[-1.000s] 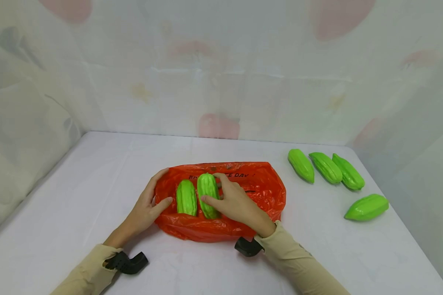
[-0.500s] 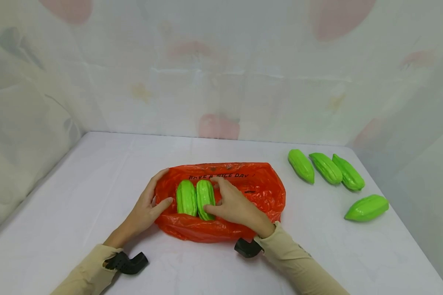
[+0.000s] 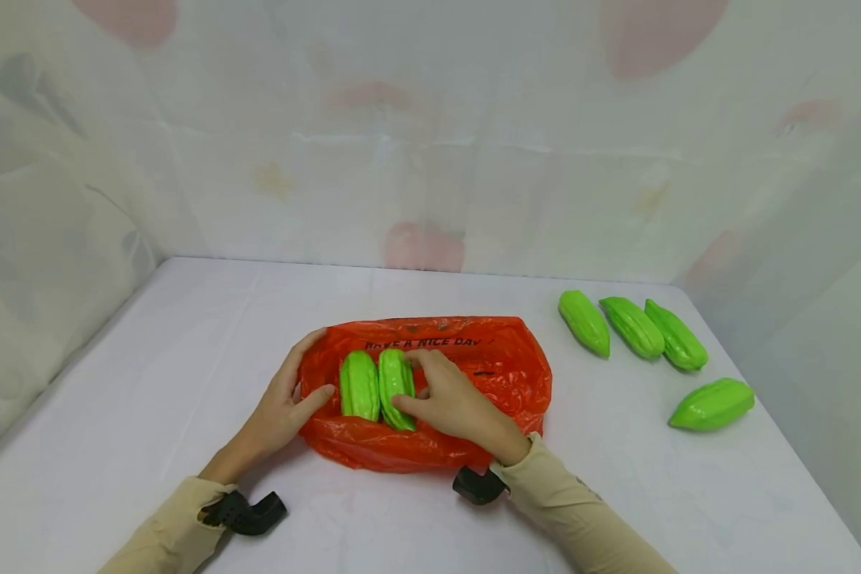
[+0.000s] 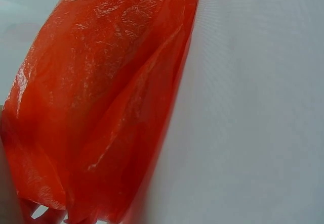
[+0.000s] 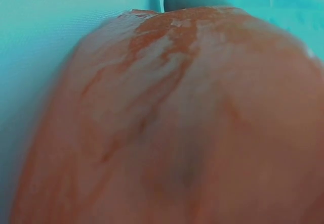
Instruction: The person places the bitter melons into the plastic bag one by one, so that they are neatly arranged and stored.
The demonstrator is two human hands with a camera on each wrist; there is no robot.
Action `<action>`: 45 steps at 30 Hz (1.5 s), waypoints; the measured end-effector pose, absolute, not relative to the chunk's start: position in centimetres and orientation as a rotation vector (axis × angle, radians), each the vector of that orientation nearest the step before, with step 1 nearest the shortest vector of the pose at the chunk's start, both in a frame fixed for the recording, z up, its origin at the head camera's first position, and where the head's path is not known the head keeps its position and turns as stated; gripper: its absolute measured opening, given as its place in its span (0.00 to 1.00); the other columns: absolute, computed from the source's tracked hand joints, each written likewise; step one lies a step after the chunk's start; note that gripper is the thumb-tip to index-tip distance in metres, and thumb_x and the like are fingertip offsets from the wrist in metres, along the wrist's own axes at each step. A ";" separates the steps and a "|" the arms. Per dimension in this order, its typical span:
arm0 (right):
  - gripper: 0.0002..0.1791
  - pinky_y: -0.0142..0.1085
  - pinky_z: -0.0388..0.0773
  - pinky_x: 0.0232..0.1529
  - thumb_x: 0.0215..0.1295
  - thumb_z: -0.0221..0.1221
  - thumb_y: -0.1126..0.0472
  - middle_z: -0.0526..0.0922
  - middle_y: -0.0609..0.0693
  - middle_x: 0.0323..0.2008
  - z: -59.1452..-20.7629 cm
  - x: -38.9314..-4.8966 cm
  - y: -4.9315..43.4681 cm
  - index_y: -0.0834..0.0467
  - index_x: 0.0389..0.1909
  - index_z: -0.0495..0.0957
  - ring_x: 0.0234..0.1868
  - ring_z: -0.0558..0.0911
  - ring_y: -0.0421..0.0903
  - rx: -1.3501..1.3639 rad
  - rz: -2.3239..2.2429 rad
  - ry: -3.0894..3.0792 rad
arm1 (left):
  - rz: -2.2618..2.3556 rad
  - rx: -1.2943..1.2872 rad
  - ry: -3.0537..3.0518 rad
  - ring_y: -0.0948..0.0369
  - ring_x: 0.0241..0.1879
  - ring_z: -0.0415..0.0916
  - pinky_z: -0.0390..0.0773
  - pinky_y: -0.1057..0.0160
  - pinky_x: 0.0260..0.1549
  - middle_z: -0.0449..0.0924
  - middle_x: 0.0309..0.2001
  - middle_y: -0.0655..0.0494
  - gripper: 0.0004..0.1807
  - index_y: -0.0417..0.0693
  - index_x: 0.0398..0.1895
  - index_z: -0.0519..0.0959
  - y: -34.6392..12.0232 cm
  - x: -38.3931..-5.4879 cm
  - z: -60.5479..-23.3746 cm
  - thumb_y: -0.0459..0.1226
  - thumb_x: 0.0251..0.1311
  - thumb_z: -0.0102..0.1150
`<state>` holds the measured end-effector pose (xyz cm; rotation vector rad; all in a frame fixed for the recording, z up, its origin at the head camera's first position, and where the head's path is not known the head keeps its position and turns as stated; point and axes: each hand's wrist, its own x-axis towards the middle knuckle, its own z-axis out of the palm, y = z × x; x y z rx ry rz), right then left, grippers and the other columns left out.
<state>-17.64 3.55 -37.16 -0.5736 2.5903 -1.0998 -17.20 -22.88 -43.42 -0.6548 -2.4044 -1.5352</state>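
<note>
A red plastic bag (image 3: pixel 430 446) lies with its mouth spread wide, black lettering on its inner back wall. My left hand (image 3: pixel 287 402) holds the bag's left rim, thumb over the inside and fingers around the outer side. Within the bag, two bright green, ridged bitter melons lie side by side: the left bitter melon (image 3: pixel 359 387) and the right bitter melon (image 3: pixel 395 389). My right hand (image 3: pixel 452 399) reaches into the bag and grips the right bitter melon between thumb and fingers. In both wrist views, the bag's red side (image 4: pixel 101 92) fills much of the picture and hides the melons.
Three more bitter melons (image 3: pixel 631 327) lie in a loose row at the table's back right. Another bitter melon (image 3: pixel 713 404) rests alone closer to the right edge. A white cloth covers the table (image 3: pixel 151 383), with pale patterned sheeting (image 3: pixel 531 175) behind and beside it.
My right hand has lowered the right bitter melon into the bag beside the left one, and its thumb and fingers remain at it. My left hand keeps its place on the rim.
</note>
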 end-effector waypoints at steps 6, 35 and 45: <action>0.32 0.33 0.79 0.40 0.66 0.64 0.51 0.74 0.52 0.57 -37.3 -17.6 3.5 0.57 0.67 0.68 0.38 0.78 0.40 -0.610 -1.074 2.630 | -1.542 -0.655 -2.404 0.62 0.66 0.65 0.62 0.81 0.60 0.63 0.71 0.46 0.41 0.55 0.78 0.53 -22.9 -17.2 -43.5 0.28 0.64 0.56; 0.28 0.38 0.81 0.47 0.64 0.66 0.54 0.79 0.50 0.58 -34.6 -18.1 5.6 0.54 0.64 0.72 0.48 0.82 0.47 -0.645 -1.139 2.606 | -1.550 -0.639 -2.414 0.60 0.66 0.65 0.63 0.81 0.60 0.63 0.71 0.46 0.41 0.55 0.78 0.52 -22.9 -17.3 -43.5 0.28 0.64 0.56; 0.28 0.44 0.80 0.52 0.65 0.65 0.53 0.80 0.46 0.56 -32.8 -18.2 7.2 0.51 0.64 0.71 0.53 0.81 0.49 -0.656 -1.131 2.669 | -1.549 -0.619 -2.434 0.60 0.66 0.65 0.62 0.81 0.60 0.62 0.72 0.47 0.41 0.54 0.78 0.52 -22.9 -17.2 -43.4 0.28 0.64 0.56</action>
